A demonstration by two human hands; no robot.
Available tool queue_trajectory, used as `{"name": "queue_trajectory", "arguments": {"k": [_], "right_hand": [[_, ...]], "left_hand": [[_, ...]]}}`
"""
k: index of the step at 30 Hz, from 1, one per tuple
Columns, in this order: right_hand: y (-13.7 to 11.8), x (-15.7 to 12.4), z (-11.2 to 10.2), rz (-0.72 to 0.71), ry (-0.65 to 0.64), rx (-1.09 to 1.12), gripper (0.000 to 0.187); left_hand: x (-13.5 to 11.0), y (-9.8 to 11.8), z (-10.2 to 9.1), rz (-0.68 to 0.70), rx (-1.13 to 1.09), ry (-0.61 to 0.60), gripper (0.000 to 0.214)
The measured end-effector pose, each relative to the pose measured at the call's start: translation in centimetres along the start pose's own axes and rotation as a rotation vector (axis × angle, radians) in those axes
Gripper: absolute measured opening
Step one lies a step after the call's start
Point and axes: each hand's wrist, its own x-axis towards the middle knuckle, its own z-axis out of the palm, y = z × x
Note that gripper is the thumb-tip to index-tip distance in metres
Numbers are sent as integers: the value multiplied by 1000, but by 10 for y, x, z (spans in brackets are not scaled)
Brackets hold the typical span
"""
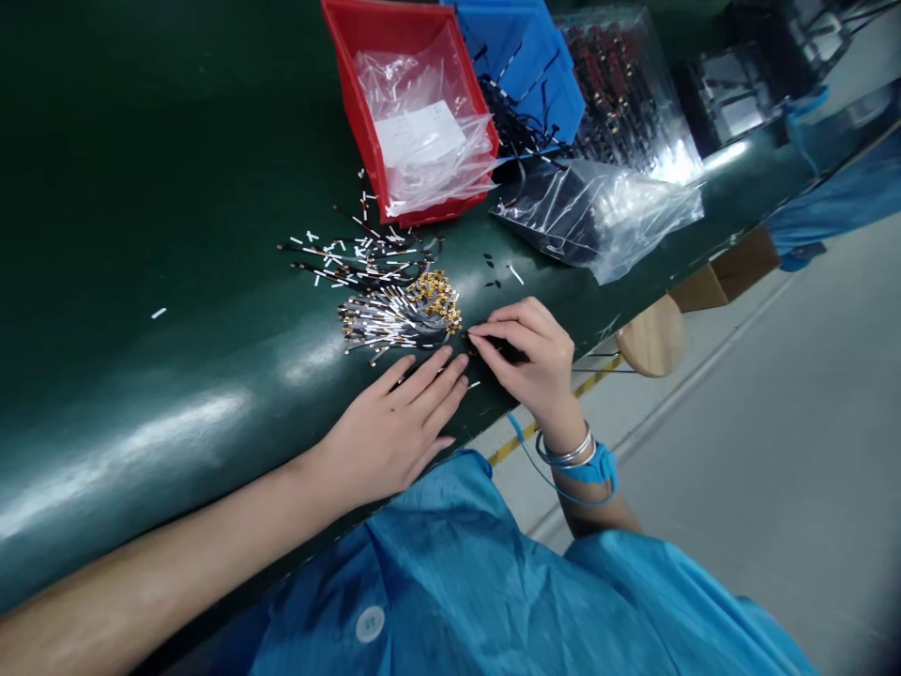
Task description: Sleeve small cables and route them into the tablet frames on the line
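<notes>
My left hand (394,422) lies flat on the dark green table (141,282), fingers stretched out toward a pile of short black wires with gold connector ends (404,314). My right hand (531,357) is curled, its fingertips pinched on a small dark piece (503,349) at the table's near edge, right beside the pile. A silver bangle and a blue wrist strap (587,460) sit on the right wrist. Behind the pile lies a scatter of small white labels and black wires (358,258).
A red bin (362,84) holding a clear bag with a white slip stands behind the wires. A blue bin (535,66) with cables, and clear plastic bags (605,207), lie to the right. A round wooden stool (654,336) stands by the table edge.
</notes>
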Motion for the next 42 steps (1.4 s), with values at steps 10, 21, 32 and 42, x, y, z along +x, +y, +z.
{"name": "queue_trajectory", "arguments": {"k": [10,21,32,42], "right_hand": [[7,-1,1,-56,-53,-12,13],[7,3,-3,103,-148,94,10],[10,-10,-6,-148,-123,-170,18],[4,-6,-11,-31,-126,-113,18]], "left_hand": [[1,1,-1,-16,11,-7,49],[1,0,-1,-16,-13,-24,48],[1,0,-1,-23,-9,-35,49],[1,0,-1,-18,-5,-5,47]]}}
